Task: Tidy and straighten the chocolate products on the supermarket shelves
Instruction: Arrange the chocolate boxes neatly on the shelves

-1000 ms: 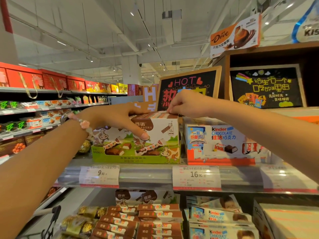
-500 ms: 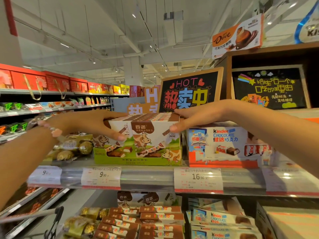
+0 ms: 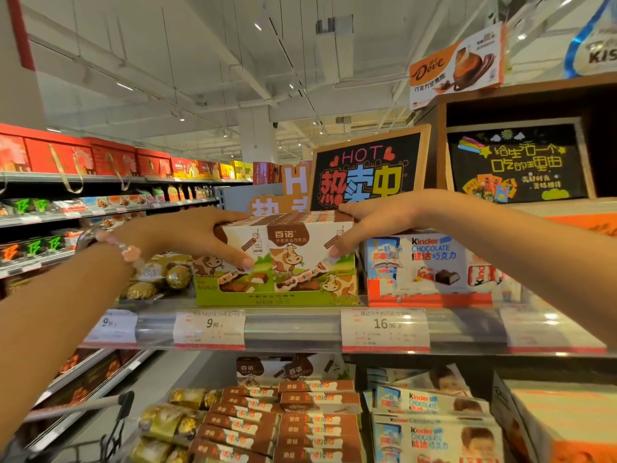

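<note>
At frame centre, the left hand [image 3: 197, 233] and right hand [image 3: 374, 222] clasp opposite sides of the cow-printed chocolate box [image 3: 283, 259] standing on the shelf [image 3: 293, 329], beside the Kinder box [image 3: 430, 265].

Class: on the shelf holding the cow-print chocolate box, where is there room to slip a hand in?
Only above the Kinder boxes, below the HOT sign. Crowded elsewhere: the cow-print box sits tight between the gold-wrapped chocolates and Kinder, gripped by left hand and right hand.
</note>
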Motion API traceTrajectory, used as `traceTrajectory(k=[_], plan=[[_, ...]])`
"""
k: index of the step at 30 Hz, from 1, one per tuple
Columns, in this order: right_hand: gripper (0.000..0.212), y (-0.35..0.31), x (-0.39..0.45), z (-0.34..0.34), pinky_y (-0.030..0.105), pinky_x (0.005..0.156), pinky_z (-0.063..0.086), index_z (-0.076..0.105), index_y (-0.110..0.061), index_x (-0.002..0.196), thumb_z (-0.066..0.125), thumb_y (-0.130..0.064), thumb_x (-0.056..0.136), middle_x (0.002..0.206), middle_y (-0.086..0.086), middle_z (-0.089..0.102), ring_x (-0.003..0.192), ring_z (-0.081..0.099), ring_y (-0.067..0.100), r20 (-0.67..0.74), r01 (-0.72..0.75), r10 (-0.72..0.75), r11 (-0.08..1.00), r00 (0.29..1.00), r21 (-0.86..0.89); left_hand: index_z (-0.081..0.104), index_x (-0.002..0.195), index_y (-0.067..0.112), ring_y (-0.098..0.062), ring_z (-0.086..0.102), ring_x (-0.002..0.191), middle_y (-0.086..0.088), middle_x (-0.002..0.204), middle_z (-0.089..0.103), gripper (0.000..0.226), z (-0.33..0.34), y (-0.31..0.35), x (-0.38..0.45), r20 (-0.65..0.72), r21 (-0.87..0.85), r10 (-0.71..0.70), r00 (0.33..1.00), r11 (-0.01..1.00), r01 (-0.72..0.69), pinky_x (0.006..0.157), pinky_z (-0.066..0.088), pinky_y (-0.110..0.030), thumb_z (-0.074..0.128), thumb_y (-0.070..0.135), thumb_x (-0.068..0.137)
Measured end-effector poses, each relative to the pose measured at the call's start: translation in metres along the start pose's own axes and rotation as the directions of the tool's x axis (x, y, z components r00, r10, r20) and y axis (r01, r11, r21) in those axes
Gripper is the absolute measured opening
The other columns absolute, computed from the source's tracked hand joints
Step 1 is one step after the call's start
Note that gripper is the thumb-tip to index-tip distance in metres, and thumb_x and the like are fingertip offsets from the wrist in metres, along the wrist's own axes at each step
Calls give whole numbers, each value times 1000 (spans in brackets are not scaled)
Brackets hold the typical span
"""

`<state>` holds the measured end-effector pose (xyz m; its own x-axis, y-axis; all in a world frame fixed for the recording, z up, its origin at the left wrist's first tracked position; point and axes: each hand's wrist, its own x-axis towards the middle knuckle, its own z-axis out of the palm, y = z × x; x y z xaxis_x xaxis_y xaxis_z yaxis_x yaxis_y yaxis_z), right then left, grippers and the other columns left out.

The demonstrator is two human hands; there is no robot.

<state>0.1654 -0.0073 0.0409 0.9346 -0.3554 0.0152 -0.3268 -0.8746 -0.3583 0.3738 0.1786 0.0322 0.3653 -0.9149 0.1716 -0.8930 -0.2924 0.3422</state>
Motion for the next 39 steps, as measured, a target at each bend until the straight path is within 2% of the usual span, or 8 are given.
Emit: traceTrajectory(k=[13,16,18,21,27,31,34,39], plan=[[49,-6,-23,28,25,71,46,51,-24,133,60,-38,87,117,-5,65,91,59,10,-360,219,-357,903,862,-370,58,126,30,12,54,76,11,97,68,55,16,5,-21,-314,287,242,918,946,-152,56,38,-6,70,46,75],[50,-8,-24,31,21,59,38,46,-26,136,55,-41,89,115,-3,64,67,46,-3,-368,170,-326,902,871,-396,46,136,28,-6,59,87,5,111,64,62,20,6,-25,-256,319,191,948,942,-104,67,42,-13,64,47,80],[57,-8,-27,38,30,79,43,38,-25,141,52,-45,89,128,0,57,86,55,6,-409,95,-328,864,852,-494,40,140,23,-21,57,102,-4,124,59,66,28,5,-30,-275,378,228,934,919,-113,76,46,-29,65,42,82],[63,-8,-37,61,42,111,21,32,-18,144,54,-39,89,148,6,37,135,35,23,-524,70,-504,764,687,-642,35,142,10,-31,45,125,-14,140,45,68,46,4,-44,-393,468,368,843,869,-160,99,37,-39,63,35,85],[25,-11,-68,124,39,72,46,66,-1,102,64,-8,78,107,19,63,90,61,31,-282,449,-860,471,425,-759,61,99,-5,-32,51,92,-23,99,60,30,103,4,-91,-420,650,693,587,680,-338,76,41,-37,52,18,83],[16,2,-71,173,34,63,47,66,-8,93,62,-18,81,101,12,63,79,59,27,-66,567,-788,496,612,-658,63,76,-1,-28,51,66,-15,75,58,20,141,-8,-111,-121,651,701,703,591,-477,56,39,-35,52,14,81],[36,18,-60,206,36,86,43,60,-16,111,49,-42,88,126,6,50,106,52,24,-27,439,-590,629,807,-641,63,78,8,-25,55,67,-8,79,58,24,163,-23,-115,54,577,600,798,634,-515,55,44,-31,59,31,79],[71,39,-46,236,38,108,22,47,-21,131,49,-68,77,151,4,24,135,26,23,-94,280,-404,766,910,-578,40,131,22,-16,34,127,2,143,32,88,191,-60,-98,183,488,256,949,814,-314,105,32,-32,66,69,62]])
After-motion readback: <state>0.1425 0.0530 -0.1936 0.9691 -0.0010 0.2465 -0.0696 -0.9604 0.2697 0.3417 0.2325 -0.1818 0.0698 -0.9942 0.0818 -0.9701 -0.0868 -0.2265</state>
